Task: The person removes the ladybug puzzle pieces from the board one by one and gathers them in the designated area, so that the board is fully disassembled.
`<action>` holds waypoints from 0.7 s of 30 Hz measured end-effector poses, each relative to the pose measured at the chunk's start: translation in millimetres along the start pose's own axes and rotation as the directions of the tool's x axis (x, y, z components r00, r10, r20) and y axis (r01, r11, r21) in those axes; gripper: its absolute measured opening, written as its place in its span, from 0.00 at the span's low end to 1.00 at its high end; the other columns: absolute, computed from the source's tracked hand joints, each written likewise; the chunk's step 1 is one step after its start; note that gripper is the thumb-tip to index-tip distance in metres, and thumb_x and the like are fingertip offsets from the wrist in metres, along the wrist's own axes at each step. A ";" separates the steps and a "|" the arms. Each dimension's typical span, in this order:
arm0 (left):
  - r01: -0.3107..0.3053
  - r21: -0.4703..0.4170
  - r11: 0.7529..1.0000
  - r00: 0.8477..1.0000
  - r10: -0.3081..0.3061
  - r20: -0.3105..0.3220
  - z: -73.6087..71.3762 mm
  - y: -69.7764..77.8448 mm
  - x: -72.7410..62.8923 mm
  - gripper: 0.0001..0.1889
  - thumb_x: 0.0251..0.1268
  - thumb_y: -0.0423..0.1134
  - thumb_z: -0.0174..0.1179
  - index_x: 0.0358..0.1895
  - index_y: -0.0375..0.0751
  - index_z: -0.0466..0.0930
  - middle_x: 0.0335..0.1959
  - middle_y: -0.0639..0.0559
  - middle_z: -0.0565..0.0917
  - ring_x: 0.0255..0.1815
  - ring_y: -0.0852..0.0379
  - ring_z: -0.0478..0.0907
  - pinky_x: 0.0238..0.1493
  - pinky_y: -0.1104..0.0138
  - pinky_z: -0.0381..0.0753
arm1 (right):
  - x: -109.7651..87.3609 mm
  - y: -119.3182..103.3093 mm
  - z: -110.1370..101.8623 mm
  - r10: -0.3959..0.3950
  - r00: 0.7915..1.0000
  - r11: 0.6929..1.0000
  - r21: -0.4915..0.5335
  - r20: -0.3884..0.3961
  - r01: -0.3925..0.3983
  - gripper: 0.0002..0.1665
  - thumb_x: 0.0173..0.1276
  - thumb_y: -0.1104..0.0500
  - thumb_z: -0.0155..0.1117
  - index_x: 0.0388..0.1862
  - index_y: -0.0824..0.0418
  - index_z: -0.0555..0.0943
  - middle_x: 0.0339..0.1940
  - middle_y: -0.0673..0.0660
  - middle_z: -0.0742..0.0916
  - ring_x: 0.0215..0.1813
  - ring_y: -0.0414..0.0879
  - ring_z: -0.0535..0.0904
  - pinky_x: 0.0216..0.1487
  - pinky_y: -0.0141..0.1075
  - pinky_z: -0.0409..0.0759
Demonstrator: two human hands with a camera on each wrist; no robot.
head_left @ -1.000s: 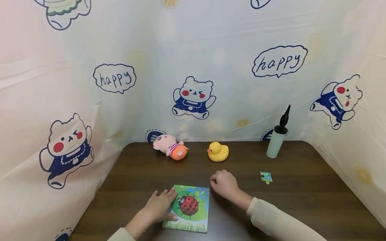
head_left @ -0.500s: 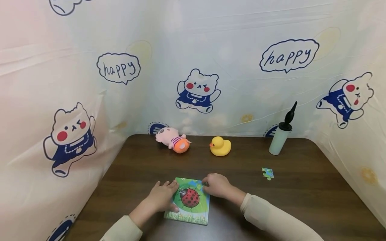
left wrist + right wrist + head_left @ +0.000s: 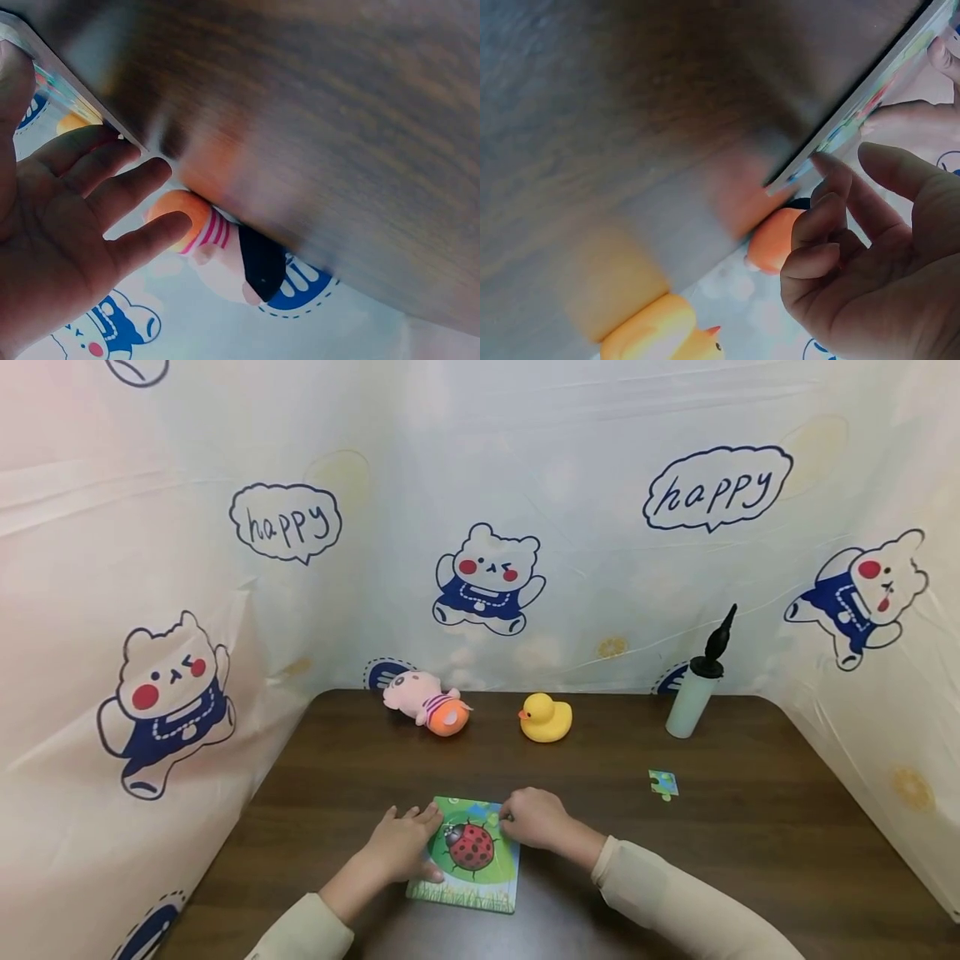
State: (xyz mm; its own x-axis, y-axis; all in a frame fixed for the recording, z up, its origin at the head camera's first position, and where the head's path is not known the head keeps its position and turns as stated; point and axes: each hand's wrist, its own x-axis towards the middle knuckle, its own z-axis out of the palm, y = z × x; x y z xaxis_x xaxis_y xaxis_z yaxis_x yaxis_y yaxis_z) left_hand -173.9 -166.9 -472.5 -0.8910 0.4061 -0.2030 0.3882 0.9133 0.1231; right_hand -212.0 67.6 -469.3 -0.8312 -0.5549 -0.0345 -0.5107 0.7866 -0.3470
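Note:
A flat ladybug jigsaw puzzle (image 3: 472,868) lies on the table before me. My left hand (image 3: 401,846) rests along its left edge, fingers spread; the left wrist view shows those fingers (image 3: 120,195) fairly straight. At the upper right corner of the puzzle is my right hand (image 3: 536,818). In the right wrist view, the right hand (image 3: 877,247) touches the puzzle's edge with the index fingertip, thumb apart and the other fingers loosely bent. No object shows between thumb and index. Farther right lies a loose puzzle piece (image 3: 663,782), away from both hands.
Along the back of the dark wooden table (image 3: 592,768) are a pink plush toy (image 3: 427,702), a yellow rubber duck (image 3: 546,718) and a pale green hand pump (image 3: 693,702) with a black top. A printed curtain (image 3: 375,527) encloses the back and sides.
My right hand has moved slightly left, from beside the puzzle onto its upper right corner. The left hand stays on the puzzle's left edge. The head view has shifted a little.

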 end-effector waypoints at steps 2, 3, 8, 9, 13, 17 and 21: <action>0.005 -0.004 1.000 1.000 -0.005 0.005 -0.8 0.4 -0.7 0.49 0.39 0.63 0.70 0.66 0.37 0.68 0.68 0.42 0.67 0.66 0.38 0.65 0.63 0.38 0.56 | 0.9 -2.4 0.5 0.017 1.000 1.000 0.022 0.019 -0.017 0.07 0.60 0.56 0.62 0.31 0.53 0.87 0.22 0.44 0.81 0.21 0.36 0.66 0.18 0.30 0.64; 0.007 -0.007 1.000 1.000 -0.007 0.006 -1.1 0.3 -0.9 0.49 0.39 0.63 0.70 0.66 0.37 0.68 0.68 0.42 0.67 0.67 0.38 0.65 0.63 0.38 0.56 | 1.5 -3.6 1.1 0.024 0.999 0.999 0.036 0.031 -0.025 0.08 0.60 0.56 0.62 0.34 0.54 0.87 0.21 0.45 0.80 0.20 0.37 0.65 0.18 0.30 0.63; 0.009 -0.007 1.000 1.000 -0.009 0.002 0.4 -1.0 1.0 0.49 0.40 0.64 0.69 0.66 0.37 0.68 0.69 0.42 0.66 0.66 0.38 0.65 0.63 0.38 0.57 | 4.8 -8.1 3.2 0.036 0.998 0.997 0.065 0.050 -0.039 0.10 0.61 0.55 0.62 0.38 0.56 0.86 0.19 0.46 0.78 0.18 0.38 0.64 0.18 0.30 0.62; 0.008 -0.007 1.000 1.000 -0.008 -0.001 0.6 -1.2 1.6 0.49 0.41 0.64 0.69 0.66 0.37 0.68 0.69 0.42 0.66 0.66 0.38 0.65 0.63 0.38 0.57 | 5.6 -8.6 3.4 0.034 0.998 0.998 0.058 0.050 -0.037 0.09 0.62 0.54 0.61 0.36 0.55 0.85 0.17 0.46 0.76 0.18 0.38 0.64 0.17 0.30 0.61; 0.004 -0.009 1.000 1.000 -0.005 -0.009 0.5 -1.9 2.4 0.49 0.40 0.64 0.69 0.65 0.36 0.68 0.68 0.42 0.67 0.66 0.38 0.66 0.63 0.39 0.58 | 6.9 -11.0 1.8 0.031 0.997 0.998 0.045 0.067 -0.034 0.08 0.63 0.54 0.62 0.35 0.55 0.85 0.20 0.46 0.78 0.20 0.38 0.66 0.19 0.31 0.63; 0.006 -0.014 1.000 1.000 -0.006 -0.005 0.7 -2.4 2.0 0.49 0.41 0.64 0.69 0.66 0.37 0.68 0.69 0.42 0.67 0.66 0.38 0.66 0.63 0.39 0.58 | 8.0 -12.5 1.2 0.049 0.995 0.997 0.050 0.091 -0.054 0.14 0.62 0.54 0.62 0.44 0.57 0.86 0.33 0.48 0.86 0.24 0.38 0.70 0.22 0.31 0.68; -0.001 -0.018 1.000 1.000 0.000 -0.008 1.6 -3.4 3.0 0.49 0.41 0.64 0.69 0.66 0.37 0.68 0.69 0.43 0.66 0.66 0.38 0.65 0.63 0.39 0.58 | 10.6 -12.0 1.7 0.082 0.994 0.994 0.062 0.077 -0.087 0.14 0.61 0.58 0.62 0.44 0.59 0.85 0.42 0.53 0.87 0.29 0.39 0.73 0.26 0.32 0.71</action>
State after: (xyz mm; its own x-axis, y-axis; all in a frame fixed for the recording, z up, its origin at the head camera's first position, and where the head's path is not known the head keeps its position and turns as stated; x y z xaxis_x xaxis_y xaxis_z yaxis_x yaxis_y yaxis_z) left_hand -177.6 -168.8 -475.1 -0.8927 0.4063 -0.1948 0.3844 0.9123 0.1411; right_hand -214.3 51.8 -467.2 -0.8507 -0.5080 -0.1350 -0.4221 0.8133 -0.4005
